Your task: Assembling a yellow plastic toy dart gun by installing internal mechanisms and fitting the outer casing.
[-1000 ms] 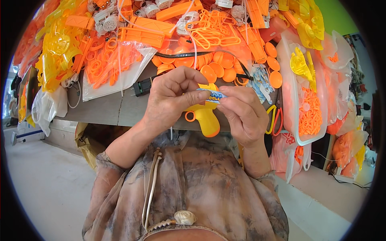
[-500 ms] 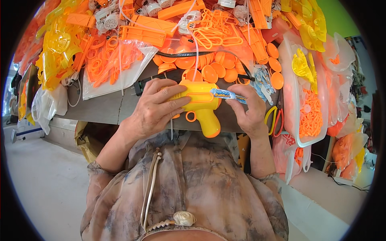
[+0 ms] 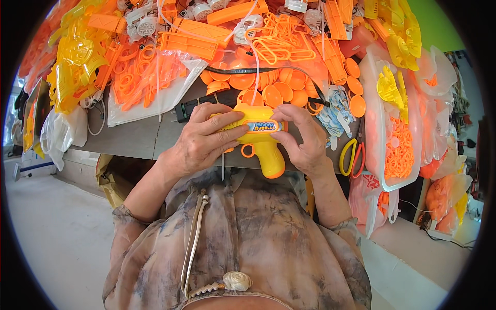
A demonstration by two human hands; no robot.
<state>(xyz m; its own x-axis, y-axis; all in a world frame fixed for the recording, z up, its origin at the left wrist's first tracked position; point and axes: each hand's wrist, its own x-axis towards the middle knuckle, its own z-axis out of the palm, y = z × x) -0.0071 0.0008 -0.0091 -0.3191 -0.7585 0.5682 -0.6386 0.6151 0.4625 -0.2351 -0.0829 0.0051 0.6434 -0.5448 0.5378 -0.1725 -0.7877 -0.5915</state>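
Note:
A yellow toy gun (image 3: 263,142) with an orange trigger and a blue-and-white sticker on its side is held level over the table's near edge, grip pointing down. My left hand (image 3: 204,139) wraps the back of its body, fingers laid across the top and side. My right hand (image 3: 305,139) holds the front end, fingertips pressing on the sticker's right end.
The grey table (image 3: 134,137) is heaped with orange and yellow plastic parts: round orange caps (image 3: 268,90), clear bags of orange rings (image 3: 144,77), yellow shells (image 3: 77,62). A white tray (image 3: 380,155) of orange pieces sits right. Scissors (image 3: 351,157) with yellow and red handles lie near my right hand.
The toy gun has been turned from a tilted hold to level, side facing me. My right hand moved from the sticker's top onto the front end; the sticker now lies flat on the body.

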